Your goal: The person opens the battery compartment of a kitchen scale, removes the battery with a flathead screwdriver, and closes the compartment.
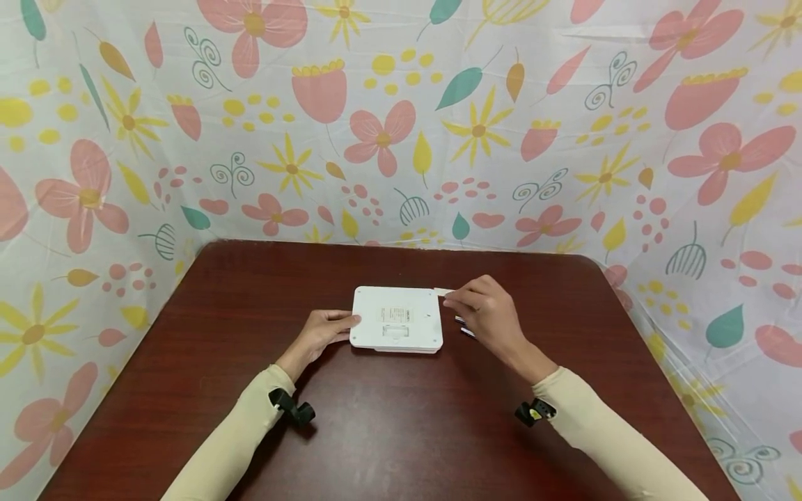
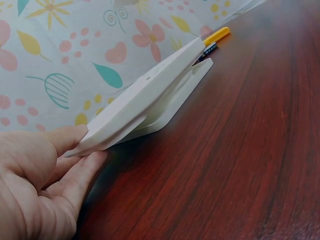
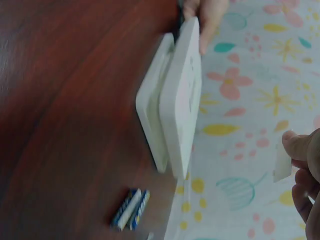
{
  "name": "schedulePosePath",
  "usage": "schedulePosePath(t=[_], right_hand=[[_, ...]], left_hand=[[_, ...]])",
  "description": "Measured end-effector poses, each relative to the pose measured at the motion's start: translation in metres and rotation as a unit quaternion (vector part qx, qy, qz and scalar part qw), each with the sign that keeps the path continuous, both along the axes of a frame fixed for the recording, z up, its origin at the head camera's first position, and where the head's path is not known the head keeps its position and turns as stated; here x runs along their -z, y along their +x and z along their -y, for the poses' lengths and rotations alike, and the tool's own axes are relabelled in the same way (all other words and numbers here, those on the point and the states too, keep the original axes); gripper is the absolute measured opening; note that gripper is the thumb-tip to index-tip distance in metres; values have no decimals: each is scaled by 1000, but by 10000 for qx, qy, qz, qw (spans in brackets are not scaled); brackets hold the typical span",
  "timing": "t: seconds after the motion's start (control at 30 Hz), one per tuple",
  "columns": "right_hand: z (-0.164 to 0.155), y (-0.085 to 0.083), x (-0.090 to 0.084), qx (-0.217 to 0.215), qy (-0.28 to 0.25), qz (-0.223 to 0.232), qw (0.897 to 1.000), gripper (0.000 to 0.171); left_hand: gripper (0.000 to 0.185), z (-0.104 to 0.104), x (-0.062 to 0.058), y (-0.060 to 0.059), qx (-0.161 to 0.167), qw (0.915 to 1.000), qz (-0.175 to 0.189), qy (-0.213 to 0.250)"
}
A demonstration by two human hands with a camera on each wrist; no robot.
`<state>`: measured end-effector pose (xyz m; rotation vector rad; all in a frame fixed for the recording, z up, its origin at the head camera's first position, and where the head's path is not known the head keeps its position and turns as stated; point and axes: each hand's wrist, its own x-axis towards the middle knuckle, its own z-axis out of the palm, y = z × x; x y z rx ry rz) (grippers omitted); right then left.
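Note:
A flat white kitchen scale (image 1: 370, 306) lies bottom up, showing its printed label (image 1: 396, 315) and a small battery recess (image 1: 395, 331). My left hand (image 1: 319, 332) pinches its left edge, thumb on top and fingers beneath; the left wrist view shows the scale's body (image 2: 145, 90) tilted. Off the scale's far right corner, my right hand (image 1: 491, 313) pinches a thin, small white cover (image 3: 282, 162) between thumb and fingers. Below that hand, batteries (image 3: 127, 210) lie side by side on the table, partly hidden by it in the head view.
The dark reddish-brown table (image 1: 388, 431) has its far edge against a flower-printed curtain (image 1: 382, 139), which also hangs at both sides. A yellow-orange rounded thing (image 2: 217, 36) shows beyond the scale in the left wrist view.

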<state>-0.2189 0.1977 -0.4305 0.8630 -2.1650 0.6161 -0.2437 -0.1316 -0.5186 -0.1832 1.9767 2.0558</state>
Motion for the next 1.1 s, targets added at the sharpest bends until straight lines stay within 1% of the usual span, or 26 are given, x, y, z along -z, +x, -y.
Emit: schedulePosePath(t=[0.13, 0.27, 0.47, 0.6, 0.77, 1.1], right_hand=[[14, 5, 6, -286, 260, 4, 9993, 17], [27, 6, 18, -529, 566, -31, 9970, 20], [48, 6, 34, -776, 750, -282, 9938, 11], [58, 5, 44, -835, 1016, -391, 9905, 9], [65, 6, 54, -893, 1298, -402, 9867, 9], [70, -1, 65, -882, 1426, -348, 9852, 10]], left_hand=[[39, 0, 0, 0, -10, 10000, -7, 56], [40, 0, 2, 0, 2, 9999, -70, 84], [41, 0, 1, -1, -18, 10000, -22, 92], [40, 0, 0, -1, -18, 9999, -12, 124], [41, -1, 0, 0, -11, 9998, -5, 182], [40, 0, -1, 1, -33, 9998, -8, 206]])
